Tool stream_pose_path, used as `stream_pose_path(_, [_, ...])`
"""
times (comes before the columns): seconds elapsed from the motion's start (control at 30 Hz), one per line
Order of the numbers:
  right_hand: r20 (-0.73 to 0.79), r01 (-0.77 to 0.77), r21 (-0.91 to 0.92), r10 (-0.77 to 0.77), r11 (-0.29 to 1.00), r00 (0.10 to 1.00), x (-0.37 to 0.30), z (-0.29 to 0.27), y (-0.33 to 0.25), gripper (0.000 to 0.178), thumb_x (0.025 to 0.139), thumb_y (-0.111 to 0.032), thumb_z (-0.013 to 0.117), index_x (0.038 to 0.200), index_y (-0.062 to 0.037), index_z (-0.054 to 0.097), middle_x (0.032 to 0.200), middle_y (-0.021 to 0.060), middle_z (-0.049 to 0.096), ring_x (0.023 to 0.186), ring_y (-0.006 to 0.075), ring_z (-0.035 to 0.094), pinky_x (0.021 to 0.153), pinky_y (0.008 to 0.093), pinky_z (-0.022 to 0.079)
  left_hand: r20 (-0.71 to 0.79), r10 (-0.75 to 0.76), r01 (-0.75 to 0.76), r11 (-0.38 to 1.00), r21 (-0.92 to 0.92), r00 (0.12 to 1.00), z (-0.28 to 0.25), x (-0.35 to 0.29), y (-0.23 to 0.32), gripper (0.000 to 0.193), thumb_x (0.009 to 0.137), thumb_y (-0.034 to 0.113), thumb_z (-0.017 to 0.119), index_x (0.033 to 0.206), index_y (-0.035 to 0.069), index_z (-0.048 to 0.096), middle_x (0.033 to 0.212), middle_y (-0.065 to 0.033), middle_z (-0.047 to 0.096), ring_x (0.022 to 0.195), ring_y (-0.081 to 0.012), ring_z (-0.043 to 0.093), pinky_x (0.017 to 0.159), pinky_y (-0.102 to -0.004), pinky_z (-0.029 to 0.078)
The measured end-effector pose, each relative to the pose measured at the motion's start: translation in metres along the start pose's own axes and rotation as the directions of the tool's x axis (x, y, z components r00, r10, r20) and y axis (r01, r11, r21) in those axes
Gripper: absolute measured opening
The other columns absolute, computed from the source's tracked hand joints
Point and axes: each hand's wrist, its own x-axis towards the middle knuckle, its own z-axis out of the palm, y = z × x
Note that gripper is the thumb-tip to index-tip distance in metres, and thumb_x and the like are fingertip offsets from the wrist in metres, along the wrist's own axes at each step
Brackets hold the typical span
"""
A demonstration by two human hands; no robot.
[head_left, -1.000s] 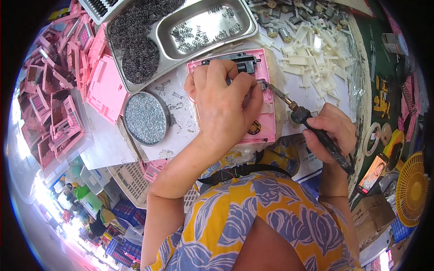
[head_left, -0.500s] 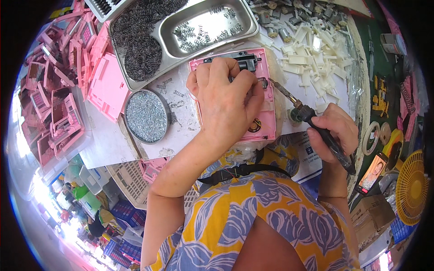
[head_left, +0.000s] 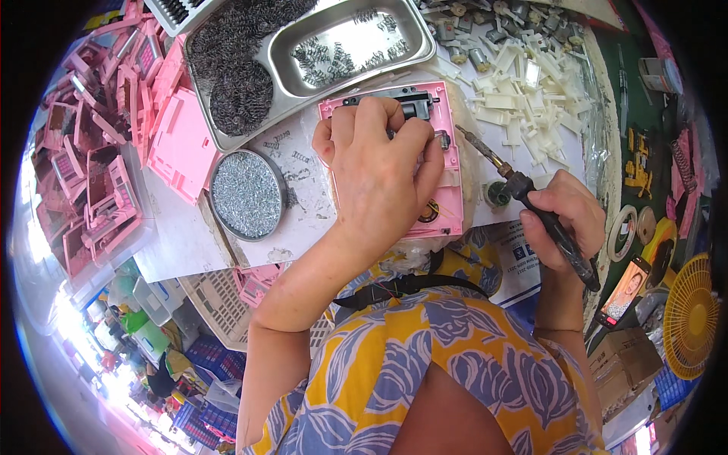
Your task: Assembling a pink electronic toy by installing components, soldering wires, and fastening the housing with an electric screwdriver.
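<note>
Fingers curled, my right hand gripped a black iron; my left hand, hold unclear, arched over a pink plastic case.

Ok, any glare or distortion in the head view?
Head view: blown-out light along the lower left rim; bright reflections inside the small metal tray; the yellow fan looks oval near the right rim; the soldering iron reads clearly.

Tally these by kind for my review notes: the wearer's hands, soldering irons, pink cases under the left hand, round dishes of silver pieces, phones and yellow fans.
Hands: 2 (left hand, right hand)
Soldering iron: 1
Pink case under the left hand: 1
Round dish: 1
Phone: 1
Yellow fan: 1
Total: 7
</note>
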Motion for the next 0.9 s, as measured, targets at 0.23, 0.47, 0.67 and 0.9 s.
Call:
stream_pose_path(0.23, [-0.026, 0.007, -0.004, -0.007, 1.000, 1.000, -0.002, -0.005, -0.001, 0.024, 0.077, -0.001, 0.078, 0.099, 0.0011, 0.066, 0.064, 0.0063, 0.057, 0.053, 0.0184, 0.048, 0.049, 0.0299, 0.034, 0.082, 0.029, -0.022, 0.996, -0.088, 0.996, -0.031, 0.003, -0.010, 0.034, 0.073, 0.028, 0.082, 0.100, 0.012, 0.067, 0.103, -0.0065, 0.056, 0.100, -0.0275, 0.053, 0.091, -0.0445, 0.032])
stream_pose_path(0.47, [-0.012, -0.003, -0.006, 0.003, 1.000, 1.000, 0.002, -0.006, -0.004, 0.027, 0.076, 0.002, 0.077, 0.100, 0.0015, 0.066, 0.066, 0.0069, 0.058, 0.056, 0.0173, 0.050, 0.050, 0.0286, 0.034, 0.436, 0.078, -0.158, 0.976, 0.152, 0.896, -0.081, -0.008, -0.059, 0.023, 0.079, 0.020, 0.078, 0.095, 0.011, 0.065, 0.101, -0.0064, 0.059, 0.098, -0.0265, 0.056, 0.093, -0.0445, 0.037])
stream_pose_path(0.67, [-0.016, -0.007, -0.005, 0.007, 1.000, 1.000, 0.006, -0.006, -0.004, 0.029, 0.076, 0.003, 0.076, 0.103, 0.0017, 0.065, 0.067, 0.0065, 0.056, 0.056, 0.0159, 0.048, 0.050, 0.0278, 0.032, 0.403, 0.196, -0.213, 0.977, -0.002, 0.894, -0.092, 0.006, -0.059, 0.012, 0.083, 0.013, 0.074, 0.089, 0.008, 0.064, 0.086, -0.0080, 0.059, 0.084, -0.0282, 0.059, 0.081, -0.0412, 0.044])
stream_pose_path(0.9, [-0.041, -0.017, -0.013, 0.017, 1.000, 0.999, 0.007, -0.003, -0.004, 0.028, 0.077, 0.002, 0.077, 0.103, 0.0011, 0.065, 0.066, 0.0058, 0.054, 0.056, 0.0158, 0.047, 0.050, 0.0278, 0.032, 0.571, 0.093, -0.129, 0.991, 0.023, 0.815, -0.086, -0.001, -0.057, 0.014, 0.084, 0.014, 0.074, 0.088, 0.005, 0.063, 0.080, -0.0107, 0.060, 0.073, -0.0322, 0.061, 0.067, -0.0415, 0.050])
